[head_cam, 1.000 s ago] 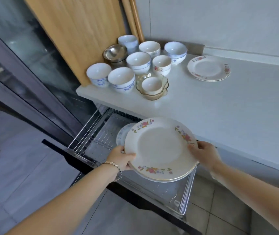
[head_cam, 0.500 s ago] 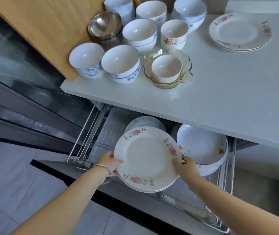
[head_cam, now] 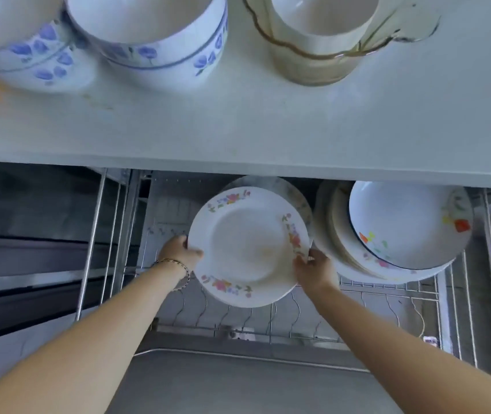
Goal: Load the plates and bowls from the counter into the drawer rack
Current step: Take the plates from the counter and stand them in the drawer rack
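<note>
Plate-loading step. Both hands hold one floral plate (head_cam: 247, 246) tilted over the rack (head_cam: 489, 264). Left hand (head_cam: 178, 252) grips its rim at 9 o'clock, thumb on the face; right hand (head_cam: 313, 270) pinches the rim at 4. A racked plate (head_cam: 295, 195) sits just behind at 12, a dish stack (head_cam: 387, 264) at 3. Bowls (head_cam: 148, 31) are still on the counter (head_cam: 238, 130). Next, probably: tip the plate upright and seat its edge between the wires (head_cam: 226, 316) without knocking its neighbours.

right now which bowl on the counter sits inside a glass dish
The plain white bowl at the right, nested in the amber scalloped glass dish. The two blue-flowered bowls left of it stand directly on the counter.
</note>
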A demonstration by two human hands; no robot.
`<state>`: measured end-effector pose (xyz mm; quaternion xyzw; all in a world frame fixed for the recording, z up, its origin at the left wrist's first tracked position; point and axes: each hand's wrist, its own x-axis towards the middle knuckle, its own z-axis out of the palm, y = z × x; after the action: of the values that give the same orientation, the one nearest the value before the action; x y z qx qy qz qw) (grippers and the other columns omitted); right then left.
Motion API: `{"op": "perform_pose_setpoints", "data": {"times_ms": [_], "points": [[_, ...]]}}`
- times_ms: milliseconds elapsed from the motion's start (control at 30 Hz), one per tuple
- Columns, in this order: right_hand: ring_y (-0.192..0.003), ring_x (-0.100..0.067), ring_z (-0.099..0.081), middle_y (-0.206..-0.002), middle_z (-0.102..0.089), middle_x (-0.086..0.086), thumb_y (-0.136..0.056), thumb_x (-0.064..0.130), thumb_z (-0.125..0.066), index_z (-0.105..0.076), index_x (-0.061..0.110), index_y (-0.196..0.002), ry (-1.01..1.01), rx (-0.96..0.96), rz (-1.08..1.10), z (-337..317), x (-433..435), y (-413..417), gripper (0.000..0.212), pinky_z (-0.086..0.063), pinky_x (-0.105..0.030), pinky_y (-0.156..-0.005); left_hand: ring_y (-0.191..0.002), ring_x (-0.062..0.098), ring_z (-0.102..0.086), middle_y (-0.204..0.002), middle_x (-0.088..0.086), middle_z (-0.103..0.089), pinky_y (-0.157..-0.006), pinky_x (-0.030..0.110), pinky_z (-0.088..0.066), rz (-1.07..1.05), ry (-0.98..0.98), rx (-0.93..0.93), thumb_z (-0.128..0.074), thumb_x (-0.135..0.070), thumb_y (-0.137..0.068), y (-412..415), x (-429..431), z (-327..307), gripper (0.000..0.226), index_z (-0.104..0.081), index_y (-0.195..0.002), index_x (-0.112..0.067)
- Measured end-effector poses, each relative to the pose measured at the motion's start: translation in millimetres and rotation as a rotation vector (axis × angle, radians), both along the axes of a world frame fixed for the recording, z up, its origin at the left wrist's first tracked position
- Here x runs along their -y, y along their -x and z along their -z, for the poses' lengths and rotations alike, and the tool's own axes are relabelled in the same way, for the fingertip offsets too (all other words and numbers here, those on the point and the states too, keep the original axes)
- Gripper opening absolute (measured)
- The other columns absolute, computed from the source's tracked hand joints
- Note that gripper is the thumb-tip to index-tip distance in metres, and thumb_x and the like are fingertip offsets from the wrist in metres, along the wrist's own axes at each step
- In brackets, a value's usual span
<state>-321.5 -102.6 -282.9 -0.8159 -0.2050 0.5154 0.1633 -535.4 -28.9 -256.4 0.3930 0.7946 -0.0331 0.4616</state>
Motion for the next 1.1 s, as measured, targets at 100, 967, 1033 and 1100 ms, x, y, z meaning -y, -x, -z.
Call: {"op": "perform_pose_setpoints", "data": {"times_ms": [100,967,1033,1100], "points": [[-0.073,-0.024,-0.053,-0.083,-0.060,-0.008,-0.089,0.013,-0.046,-0.064,0.008,-0.107,-0.047,0.081,0.033,11,-4,7,0.025,-0.037,-0.024,-0.059,-0.101,0.031,-0.066,-0.113,0.017,-0.068,-0.087,0.040,-0.056,0.053,0.000,0.014,-0.059,-0.008,-0.084,2,-14,20,0.024,-0.063,-0.107,-0.001],[-0.123,-0.036,-0.041,-0.130,-0.045,-0.023,-0.095,0.023,-0.044,-0.042,0.023,-0.138,-0.006,0.270,0.241,32,-22,19,0.043,-0.038,-0.038,-0.100,-0.110,0.034,-0.058,-0.126,0.012,-0.058,-0.083,0.041,-0.055,0.042,-0.043,0.189,-0.051,-0.007,-0.087,-10,-27,63,0.049,-0.041,-0.134,-0.015],[-0.119,-0.036,-0.051,-0.129,-0.052,-0.021,-0.094,0.028,-0.045,-0.035,0.020,-0.141,-0.020,0.155,0.322,39,-22,16,0.048,-0.045,-0.042,-0.098,-0.106,0.033,-0.059,-0.126,0.012,-0.057,-0.074,0.039,-0.055,-0.102,-0.005,0.274,-0.052,-0.002,-0.086,-11,-27,62,0.051,-0.042,-0.134,-0.016],[-0.107,-0.031,-0.058,-0.119,-0.058,-0.013,-0.093,0.031,-0.047,-0.034,0.017,-0.142,-0.011,0.059,0.403,42,-21,14,0.052,-0.047,-0.047,-0.098,-0.108,0.034,-0.060,-0.125,0.014,-0.059,-0.079,0.041,-0.054,-0.170,-0.007,0.293,-0.051,0.001,-0.086,-13,-27,63,0.046,-0.047,-0.130,-0.013]]}}
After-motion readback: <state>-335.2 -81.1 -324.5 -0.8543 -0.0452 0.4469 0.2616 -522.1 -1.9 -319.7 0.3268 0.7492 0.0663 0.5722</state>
